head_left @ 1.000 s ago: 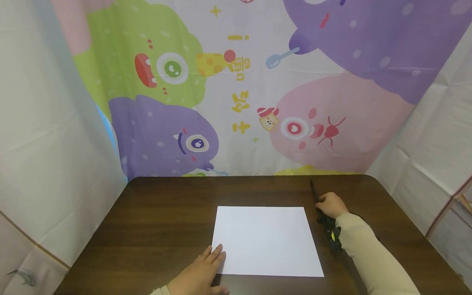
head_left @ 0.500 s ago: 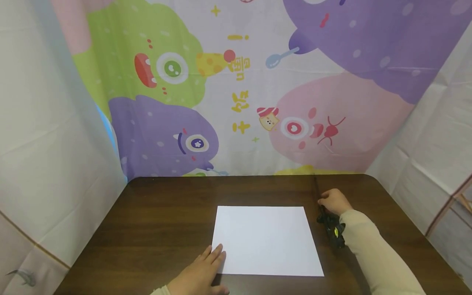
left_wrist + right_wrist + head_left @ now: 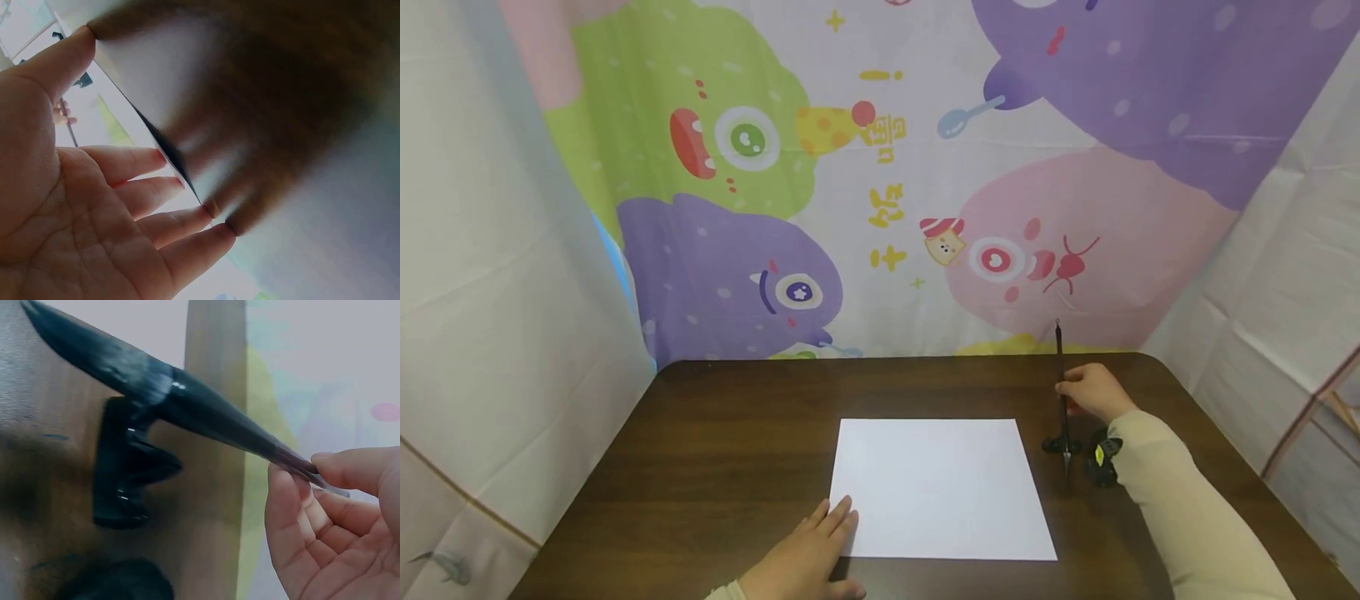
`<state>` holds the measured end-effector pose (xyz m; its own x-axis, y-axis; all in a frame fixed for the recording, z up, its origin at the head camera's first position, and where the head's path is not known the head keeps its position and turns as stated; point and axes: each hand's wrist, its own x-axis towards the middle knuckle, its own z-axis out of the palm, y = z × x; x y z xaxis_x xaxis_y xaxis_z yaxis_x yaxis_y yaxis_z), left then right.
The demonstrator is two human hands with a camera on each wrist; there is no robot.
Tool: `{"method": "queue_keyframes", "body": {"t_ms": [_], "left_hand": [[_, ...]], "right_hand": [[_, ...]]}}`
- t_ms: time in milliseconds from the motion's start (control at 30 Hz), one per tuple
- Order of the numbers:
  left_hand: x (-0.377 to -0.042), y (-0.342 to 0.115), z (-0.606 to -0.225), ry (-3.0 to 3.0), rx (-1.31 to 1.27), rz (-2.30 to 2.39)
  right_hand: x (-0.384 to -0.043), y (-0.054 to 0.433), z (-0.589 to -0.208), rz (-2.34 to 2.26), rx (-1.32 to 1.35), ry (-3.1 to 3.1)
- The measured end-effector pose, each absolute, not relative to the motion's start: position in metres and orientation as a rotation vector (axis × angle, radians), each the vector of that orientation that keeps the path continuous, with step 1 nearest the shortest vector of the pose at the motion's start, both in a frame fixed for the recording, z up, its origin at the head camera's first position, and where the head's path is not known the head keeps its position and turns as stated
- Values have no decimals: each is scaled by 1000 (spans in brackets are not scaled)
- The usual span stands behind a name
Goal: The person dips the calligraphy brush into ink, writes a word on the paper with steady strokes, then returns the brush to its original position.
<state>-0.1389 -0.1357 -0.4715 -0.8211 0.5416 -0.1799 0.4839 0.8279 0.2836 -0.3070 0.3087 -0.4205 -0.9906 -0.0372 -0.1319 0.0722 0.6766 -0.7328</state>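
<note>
In the head view, my right hand (image 3: 1096,392) pinches the dark handle of a calligraphy brush (image 3: 1060,354) between thumb and fingers. The brush stands nearly upright, its hair tip pointing down. A small black brush rest (image 3: 1051,445) sits on the table behind its lower part; the right wrist view shows the brush's dark head (image 3: 94,353) passing above the rest (image 3: 125,469). My left hand (image 3: 805,550) lies with fingers extended over the left edge of a white sheet of paper (image 3: 943,492). In the left wrist view its fingertips (image 3: 219,231) touch the sheet.
The brown wooden table (image 3: 700,467) ends at a cartoon-printed cloth (image 3: 917,167). Pale cloth hangs at both sides. A black device with a yellow mark (image 3: 1102,457) is at my right wrist. A dark rounded thing (image 3: 119,584) is cut off in the right wrist view.
My right hand has raised the brush off its rest and tilted it nearly upright, moving slightly right and away. My left hand and the paper stay in place.
</note>
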Motion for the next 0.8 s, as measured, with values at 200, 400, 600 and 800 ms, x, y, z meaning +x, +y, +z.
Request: {"method": "queue_keyframes", "body": {"t_ms": [200,400,600,800], "left_hand": [[-139,-136,-472,2754,784,336],[-139,-135,-471,2758,777,334],[-139,-134,-469,2746,748,347],[-139,-133,-470,2742,748,349]], "right_hand": [[-308,315,-410,-1347,36,2698],[-304,322,-395,-1453,12,2681],[-299,331,-381,-1570,-4,2687],[-294,341,-376,-1658,7,2726]]}}
